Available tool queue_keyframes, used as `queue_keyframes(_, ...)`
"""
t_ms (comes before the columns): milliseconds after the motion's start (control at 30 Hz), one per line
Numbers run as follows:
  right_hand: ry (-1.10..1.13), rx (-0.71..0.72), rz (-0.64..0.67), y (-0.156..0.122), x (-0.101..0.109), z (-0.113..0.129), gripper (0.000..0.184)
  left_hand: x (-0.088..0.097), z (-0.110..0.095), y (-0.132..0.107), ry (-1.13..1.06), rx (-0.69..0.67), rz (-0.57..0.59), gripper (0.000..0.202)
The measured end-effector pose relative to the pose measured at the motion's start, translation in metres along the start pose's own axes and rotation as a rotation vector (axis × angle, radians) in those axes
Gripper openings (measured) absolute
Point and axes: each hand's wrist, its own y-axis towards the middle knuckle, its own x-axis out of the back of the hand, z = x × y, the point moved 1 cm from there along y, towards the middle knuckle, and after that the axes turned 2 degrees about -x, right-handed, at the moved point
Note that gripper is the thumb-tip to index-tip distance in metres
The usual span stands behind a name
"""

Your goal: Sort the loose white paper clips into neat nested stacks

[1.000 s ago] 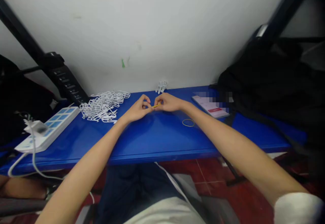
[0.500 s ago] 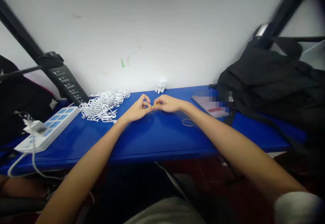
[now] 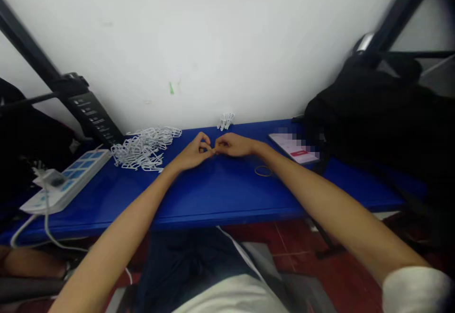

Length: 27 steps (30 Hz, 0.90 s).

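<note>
The left hand (image 3: 192,153) and right hand (image 3: 233,145) meet fingertip to fingertip above the glossy blue tabletop (image 3: 227,194). Both grips are narrow; the small yellow piece is now hidden between them, so I cannot tell if they hold it.

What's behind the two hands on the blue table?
Small cluster of white wire clips by the white wall; glossy blue tabletop under left hand and right hand is covered.

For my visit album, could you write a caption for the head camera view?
The left hand and right hand meet at the fingertips above a blue table, between a heap of white clips and a rubber band.
</note>
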Motion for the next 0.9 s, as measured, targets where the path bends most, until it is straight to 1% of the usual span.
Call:
queue_keyframes(200,-0.016,-0.013,-0.017,-0.0014,0.0008,0.0011,0.021,0.0009,0.0042,0.0009,0.037,-0.006,0.014,0.037)
queue_keyframes(367,-0.004,-0.020,-0.016,-0.0010,0.0004,-0.0001,0.021,0.0004,0.0033,0.0006,0.051,0.002,0.011,0.037)
queue_keyframes(600,0.000,-0.009,-0.071,-0.0023,0.0002,-0.0009,0.016,0.0000,0.0015,0.0005,0.056,-0.004,0.001,0.036)
queue_keyframes(767,0.081,-0.003,-0.090,-0.0015,-0.0010,-0.0035,0.018,0.0028,0.0010,0.0014,0.160,-0.002,-0.018,0.033)
queue_keyframes(900,0.114,0.004,-0.068,-0.0013,-0.0015,-0.0032,0.022,0.0060,-0.0020,0.0018,0.246,-0.026,0.007,0.027)
